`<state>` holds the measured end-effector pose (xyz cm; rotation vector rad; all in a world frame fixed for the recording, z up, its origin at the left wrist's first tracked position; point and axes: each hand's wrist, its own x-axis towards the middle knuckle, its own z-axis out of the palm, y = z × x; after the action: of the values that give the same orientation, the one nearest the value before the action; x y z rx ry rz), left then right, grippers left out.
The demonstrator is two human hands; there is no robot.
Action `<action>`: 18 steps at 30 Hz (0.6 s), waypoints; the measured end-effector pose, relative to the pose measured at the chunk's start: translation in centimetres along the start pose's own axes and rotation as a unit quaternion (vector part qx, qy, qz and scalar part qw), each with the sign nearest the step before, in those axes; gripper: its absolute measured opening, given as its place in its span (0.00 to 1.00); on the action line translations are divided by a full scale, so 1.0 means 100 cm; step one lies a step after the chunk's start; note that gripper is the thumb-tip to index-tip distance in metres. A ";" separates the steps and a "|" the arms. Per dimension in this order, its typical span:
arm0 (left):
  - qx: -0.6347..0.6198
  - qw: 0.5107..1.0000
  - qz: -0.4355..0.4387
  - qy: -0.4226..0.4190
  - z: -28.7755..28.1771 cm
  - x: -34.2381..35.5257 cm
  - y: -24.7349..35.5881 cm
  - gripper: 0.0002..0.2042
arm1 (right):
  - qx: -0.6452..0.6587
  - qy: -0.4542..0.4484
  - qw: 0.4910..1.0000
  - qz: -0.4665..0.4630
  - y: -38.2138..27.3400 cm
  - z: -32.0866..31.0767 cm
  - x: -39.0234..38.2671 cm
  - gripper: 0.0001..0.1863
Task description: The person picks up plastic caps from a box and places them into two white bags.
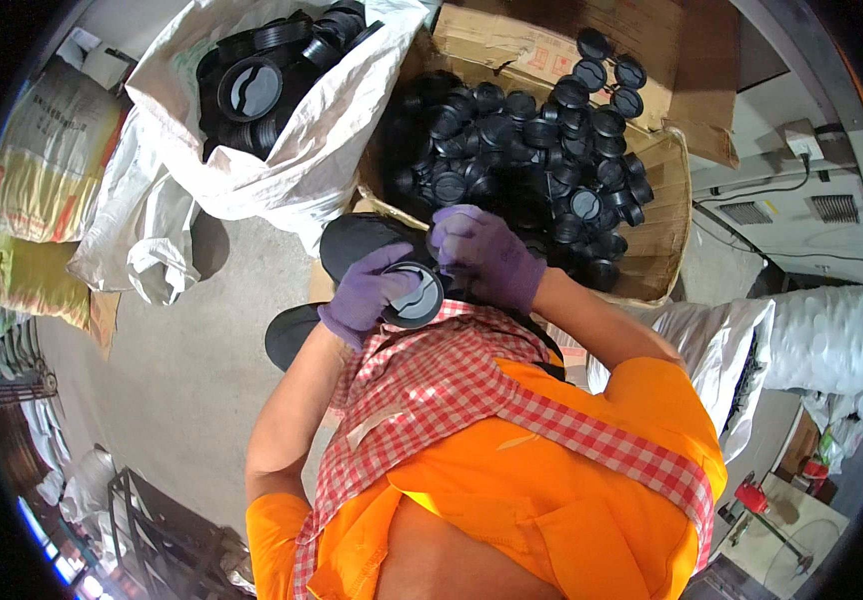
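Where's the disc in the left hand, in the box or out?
Out: the left hand holds the disc by the checked apron, outside the box.

Left fingers (384,258) hold disc (417,301); right fingers (456,228) seem curled.

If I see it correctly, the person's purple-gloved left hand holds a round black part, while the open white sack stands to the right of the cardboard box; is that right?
Not quite: the head view shows the open white sack to the left of the cardboard box. The purple-gloved left hand does hold a round black part.
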<state>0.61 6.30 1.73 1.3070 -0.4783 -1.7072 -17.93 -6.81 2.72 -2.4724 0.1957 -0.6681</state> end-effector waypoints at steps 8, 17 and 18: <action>0.568 0.776 0.230 0.153 0.012 -0.010 0.009 0.11 | 0.006 -0.151 0.958 0.242 -0.014 0.022 0.005 0.09; -0.008 0.986 0.154 -0.060 -0.010 -0.033 0.024 0.20 | 0.585 -0.277 0.721 0.248 -0.001 -0.015 0.017 0.05; -0.244 0.962 0.098 -0.077 -0.014 -0.034 0.021 0.21 | 0.642 -0.211 0.699 0.231 -0.005 -0.019 0.019 0.05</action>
<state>2.85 8.35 4.74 0.7518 -0.2392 -1.6306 -17.25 -7.83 5.18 -1.0481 0.0930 0.0814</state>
